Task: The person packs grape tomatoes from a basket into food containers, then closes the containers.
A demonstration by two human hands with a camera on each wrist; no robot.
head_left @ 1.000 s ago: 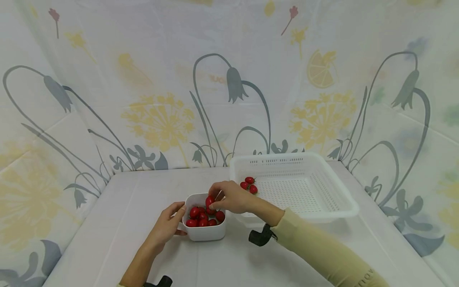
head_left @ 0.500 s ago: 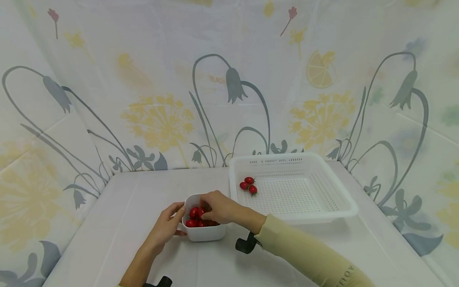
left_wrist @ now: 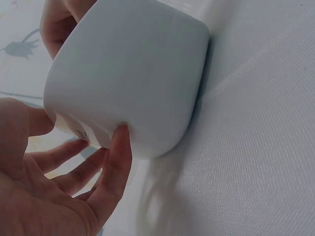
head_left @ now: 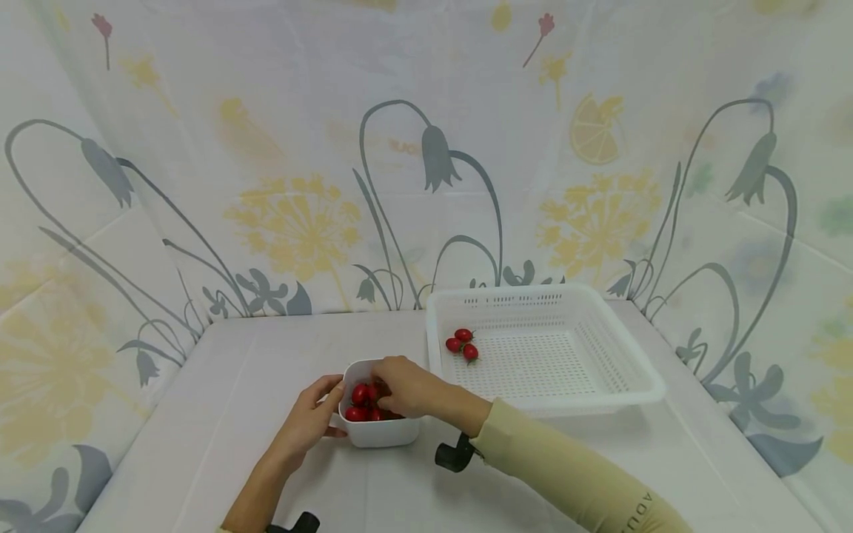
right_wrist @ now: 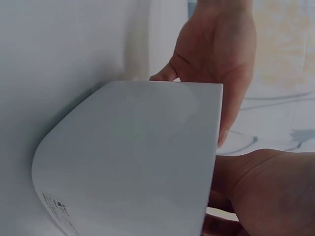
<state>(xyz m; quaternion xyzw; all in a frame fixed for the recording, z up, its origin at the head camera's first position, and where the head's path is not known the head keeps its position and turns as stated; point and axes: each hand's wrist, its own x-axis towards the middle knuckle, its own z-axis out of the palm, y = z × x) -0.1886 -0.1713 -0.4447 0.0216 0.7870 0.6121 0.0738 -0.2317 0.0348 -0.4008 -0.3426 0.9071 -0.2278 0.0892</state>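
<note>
A small white square-sided container [head_left: 383, 435] stands on the table with several red cherry tomatoes [head_left: 360, 394] inside. My left hand [head_left: 305, 420] holds its left side; in the left wrist view the thumb is at the rim and the fingers [left_wrist: 120, 152] touch the outer wall. From the right, my right hand [head_left: 409, 389] reaches over the rim into the container, among the tomatoes. Its fingertips are hidden there, and in the right wrist view the container wall [right_wrist: 128, 157] covers them, so any tomato between them cannot be seen.
A larger white perforated basket [head_left: 643, 385] sits behind and to the right of the container. Toward its left end lie 3 cherry tomatoes [head_left: 470, 352]. A white cloth [head_left: 253, 355] covers the table, and a flower-printed curtain [head_left: 466, 222] hangs behind and at both sides.
My right hand, pinching a cherry tomato above the container a second ago, has moved left and down into it. Since half a second ago it has hardly shifted. The left hand stays put.
</note>
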